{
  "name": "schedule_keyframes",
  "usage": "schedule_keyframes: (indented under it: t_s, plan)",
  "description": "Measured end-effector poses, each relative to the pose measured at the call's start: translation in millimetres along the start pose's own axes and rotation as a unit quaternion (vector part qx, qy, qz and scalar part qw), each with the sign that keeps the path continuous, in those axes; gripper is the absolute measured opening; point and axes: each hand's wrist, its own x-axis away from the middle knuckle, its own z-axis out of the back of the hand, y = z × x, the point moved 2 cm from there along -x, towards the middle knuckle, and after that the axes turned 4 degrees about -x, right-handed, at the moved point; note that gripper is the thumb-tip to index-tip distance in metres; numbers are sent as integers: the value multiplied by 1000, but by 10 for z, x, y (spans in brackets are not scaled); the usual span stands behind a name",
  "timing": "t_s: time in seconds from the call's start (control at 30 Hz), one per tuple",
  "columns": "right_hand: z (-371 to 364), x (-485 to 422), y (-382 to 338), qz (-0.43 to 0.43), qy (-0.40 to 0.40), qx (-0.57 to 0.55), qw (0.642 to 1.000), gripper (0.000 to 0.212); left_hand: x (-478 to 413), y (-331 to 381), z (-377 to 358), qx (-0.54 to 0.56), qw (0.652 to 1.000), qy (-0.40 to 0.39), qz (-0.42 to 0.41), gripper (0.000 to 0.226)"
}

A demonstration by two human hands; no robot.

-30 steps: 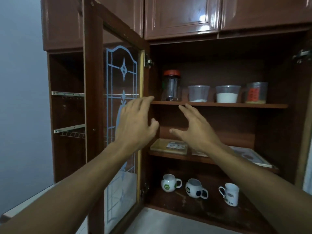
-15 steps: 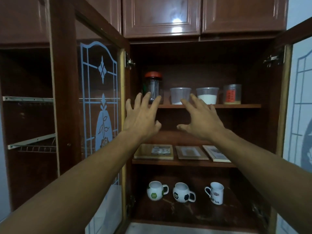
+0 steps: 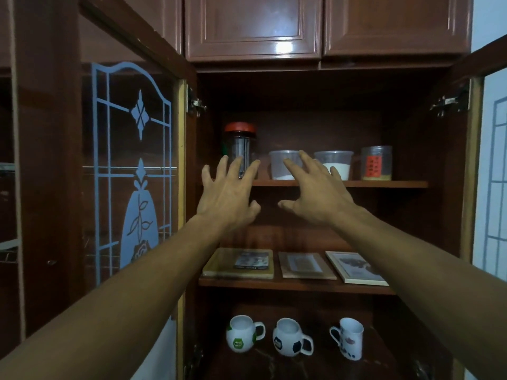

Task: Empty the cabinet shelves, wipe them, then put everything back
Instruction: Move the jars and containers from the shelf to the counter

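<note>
The open cabinet has three shelves. On the top shelf (image 3: 384, 184) stand a red-lidded jar (image 3: 240, 144), two clear plastic tubs (image 3: 282, 160) (image 3: 336, 163) with white powder, and a clear jar with a red label (image 3: 376, 163). My left hand (image 3: 229, 196) is raised with fingers spread in front of the red-lidded jar. My right hand (image 3: 315, 193) is spread before the first tub. Neither hand holds anything. Three flat framed pictures (image 3: 241, 263) (image 3: 306, 266) (image 3: 355, 267) lie on the middle shelf. Three mugs (image 3: 242, 334) (image 3: 290, 337) (image 3: 349, 338) stand on the bottom shelf.
The left glass door (image 3: 131, 171) with a blue etched pattern stands open beside my left arm. The right door (image 3: 493, 171) is open at the frame's edge. Closed upper cabinet doors (image 3: 252, 26) sit above. A wire rack is behind the left door.
The view has swung right and centred on the cabinet. Both hands have risen and moved forward, up to the top shelf's edge, with fingers spread wider.
</note>
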Motion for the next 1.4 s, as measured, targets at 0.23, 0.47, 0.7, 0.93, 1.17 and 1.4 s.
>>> schedule_keyframes:
  t_s: [0.23,0.47,0.7,0.93,1.17,1.4]
  plan:
    - [-174,-322,192,-9,-5,-8,1000,94,-242,10,-220,8,1000,-4,10,82]
    - [-314,-660,241,-19,10,-17,1000,92,-573,-139,-457,11,1000,2,11,81]
    - [-440,-1036,253,-36,29,-32,998,89,-946,-245,-645,18,1000,22,-7,80]
    - [-555,-1512,400,-62,20,-53,996,87,-1431,-294,-733,17,999,38,-2,76]
    - [-779,-2012,604,-105,-9,-98,990,93,-1915,-304,-820,37,998,43,22,73]
    - [-864,-2340,705,-142,-34,-101,984,97,-2278,-455,-867,51,997,16,60,74]
